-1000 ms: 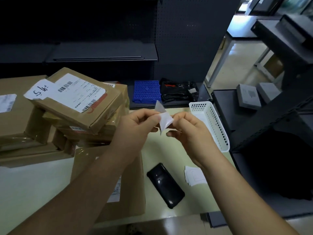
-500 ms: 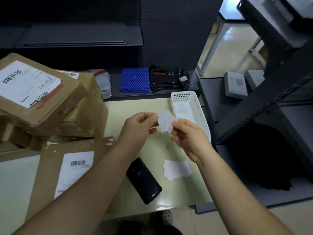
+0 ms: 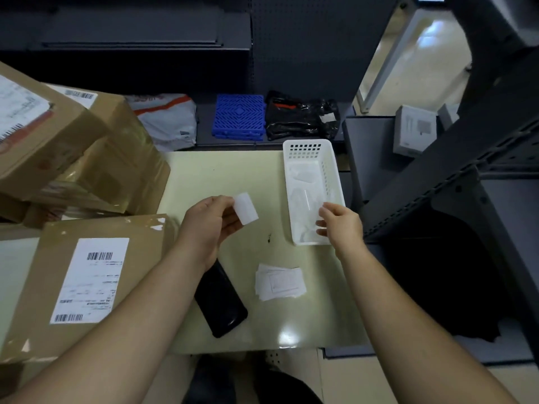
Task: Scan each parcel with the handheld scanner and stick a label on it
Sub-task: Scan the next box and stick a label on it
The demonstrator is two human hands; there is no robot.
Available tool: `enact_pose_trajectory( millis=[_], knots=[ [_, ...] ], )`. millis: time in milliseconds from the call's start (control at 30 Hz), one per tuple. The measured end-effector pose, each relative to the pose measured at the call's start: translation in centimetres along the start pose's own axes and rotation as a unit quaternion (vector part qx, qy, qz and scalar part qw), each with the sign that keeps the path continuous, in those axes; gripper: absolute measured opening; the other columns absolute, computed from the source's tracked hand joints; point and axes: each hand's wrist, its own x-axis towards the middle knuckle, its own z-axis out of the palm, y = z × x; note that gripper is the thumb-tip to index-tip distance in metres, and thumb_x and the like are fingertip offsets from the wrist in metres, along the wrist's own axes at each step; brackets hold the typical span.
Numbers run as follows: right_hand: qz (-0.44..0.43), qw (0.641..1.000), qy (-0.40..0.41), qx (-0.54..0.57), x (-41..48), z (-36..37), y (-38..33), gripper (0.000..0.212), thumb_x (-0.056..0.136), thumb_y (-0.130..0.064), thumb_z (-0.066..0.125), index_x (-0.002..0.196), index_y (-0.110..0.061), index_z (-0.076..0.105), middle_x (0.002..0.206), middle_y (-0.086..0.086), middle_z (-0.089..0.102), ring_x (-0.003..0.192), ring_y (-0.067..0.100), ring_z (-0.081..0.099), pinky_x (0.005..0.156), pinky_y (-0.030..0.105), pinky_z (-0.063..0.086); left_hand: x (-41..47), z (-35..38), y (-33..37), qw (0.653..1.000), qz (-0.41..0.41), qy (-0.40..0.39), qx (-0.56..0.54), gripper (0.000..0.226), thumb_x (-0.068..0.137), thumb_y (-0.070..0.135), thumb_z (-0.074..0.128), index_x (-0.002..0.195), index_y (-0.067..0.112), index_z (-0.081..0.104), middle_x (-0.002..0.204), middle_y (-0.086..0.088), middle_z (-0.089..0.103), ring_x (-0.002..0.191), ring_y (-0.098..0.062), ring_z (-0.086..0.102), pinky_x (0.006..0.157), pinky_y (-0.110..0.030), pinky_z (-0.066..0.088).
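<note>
My left hand (image 3: 208,225) pinches a small white label (image 3: 246,208) above the pale table (image 3: 221,176). My right hand (image 3: 341,224) is over the white basket (image 3: 335,170), its fingertips pinching a thin translucent backing paper (image 3: 304,198). The black handheld scanner (image 3: 223,301) lies flat on the table, partly under my left wrist. A flat brown parcel (image 3: 140,258) with a printed barcode sheet lies at the front left. A small pile of white labels (image 3: 280,282) sits to the right of the scanner.
Several brown boxes (image 3: 96,158) are stacked at the left. Behind the table lie a grey mailer bag (image 3: 169,121), a blue plastic grid (image 3: 239,116) and a black bag (image 3: 302,118). Dark metal shelving (image 3: 455,182) stands close on the right.
My hands have come apart: the left keeps the label, the right has moved right over the basket with the backing. The view has tilted down and to the right.
</note>
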Motion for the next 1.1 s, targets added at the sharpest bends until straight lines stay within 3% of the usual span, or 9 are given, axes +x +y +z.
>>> enact_pose_trajectory(
  millis=[133,300,367,467,533,600,767,967,1100],
  knots=[
    [-0.124,0.974,-0.001,-0.190,-2.2,-0.3,-1.1,0.033,0.094,-0.024,0.061,0.126,-0.020,0.066,0.105,-0.002,0.067,0.091,0.013,0.061,0.089,0.028,0.050,-0.8,-0.2,-0.6,1.000,0.004,0.016,-0.004,0.014,0.098,0.009,0.053,0.089,0.005,0.062,0.090,-0.011,0.070,0.079,-0.020,0.068,0.080,-0.035,0.057],
    [-0.252,0.927,-0.247,-0.129,-9.2,3.4,-3.9,0.043,0.083,-0.031,0.077,0.124,-0.026,0.065,0.113,-0.013,0.062,0.100,0.000,0.059,0.084,0.020,0.052,-2.1,-1.4,-0.5,0.998,0.045,0.038,0.031,0.014,0.096,0.008,0.054,0.090,0.001,0.065,0.095,-0.016,0.072,0.089,-0.026,0.069,0.087,-0.036,0.057],
    [-0.285,0.912,-0.275,-0.112,-10.9,5.9,-4.2,0.049,0.080,-0.028,0.080,0.126,-0.026,0.063,0.117,-0.012,0.061,0.104,0.002,0.059,0.082,0.020,0.053,-2.9,-2.4,-0.2,0.997,0.054,0.038,0.050,0.016,0.095,0.011,0.056,0.097,-0.001,0.068,0.102,-0.018,0.073,0.097,-0.028,0.069,0.089,-0.036,0.057],
    [-0.321,0.907,-0.255,-0.097,-12.1,8.9,-4.0,0.031,0.082,-0.020,0.076,0.111,-0.028,0.068,0.105,-0.011,0.069,0.094,0.003,0.064,0.076,0.021,0.054,-4.3,-4.9,0.4,0.996,0.063,-0.004,0.070,0.015,0.095,0.017,0.061,0.099,0.008,0.073,0.103,-0.011,0.075,0.101,-0.022,0.070,0.089,-0.034,0.055],
    [-0.262,0.929,-0.258,-0.038,-12.9,10.2,-3.9,0.019,0.088,-0.012,0.068,0.101,-0.027,0.070,0.096,-0.007,0.072,0.089,0.008,0.067,0.076,0.024,0.056,-5.1,-7.1,0.6,0.992,0.082,-0.005,0.092,0.016,0.094,0.021,0.063,0.104,0.013,0.072,0.105,-0.005,0.074,0.103,-0.017,0.068,0.089,-0.031,0.053],
    [-0.122,0.943,-0.297,0.086,-14.2,11.4,-4.3,0.019,0.093,-0.006,0.056,0.099,-0.017,0.070,0.093,0.002,0.072,0.088,0.018,0.068,0.077,0.032,0.058,-5.3,-9.8,0.7,0.983,0.113,0.076,0.125,0.020,0.091,0.027,0.068,0.109,0.020,0.070,0.102,0.005,0.071,0.094,-0.008,0.065,0.086,-0.024,0.049],
    [0.087,0.893,-0.393,0.200,-17.6,15.4,-4.1,0.025,0.097,-0.010,0.045,0.108,-0.008,0.066,0.096,0.009,0.070,0.086,0.024,0.067,0.075,0.033,0.052,-5.1,-17.3,0.9,0.970,0.071,0.098,0.210,0.014,0.090,0.033,0.068,0.100,0.024,0.070,0.094,0.003,0.069,0.082,-0.013,0.061,0.084,-0.033,0.049],
    [0.015,0.943,-0.326,0.070,-20.3,20.5,-2.2,0.018,0.098,-0.015,0.057,0.103,-0.012,0.074,0.096,0.007,0.077,0.086,0.022,0.069,0.080,0.035,0.053,-5.2,-23.3,1.5,0.956,0.073,0.091,0.269,0.012,0.096,0.027,0.061,0.092,0.019,0.068,0.086,0.003,0.068,0.078,-0.014,0.062,0.065,-0.026,0.045],
    [-0.020,0.962,-0.266,0.052,-21.3,22.3,-1.5,0.013,0.090,-0.009,0.067,0.096,-0.007,0.078,0.092,0.020,0.074,0.066,0.022,0.059,0.061,0.028,0.048,-4.6,-26.1,1.8,0.963,0.048,0.064,0.258,0.013,0.098,0.028,0.059,0.097,0.018,0.068,0.090,0.002,0.068,0.081,-0.013,0.061,0.071,-0.027,0.047]
  ],
)
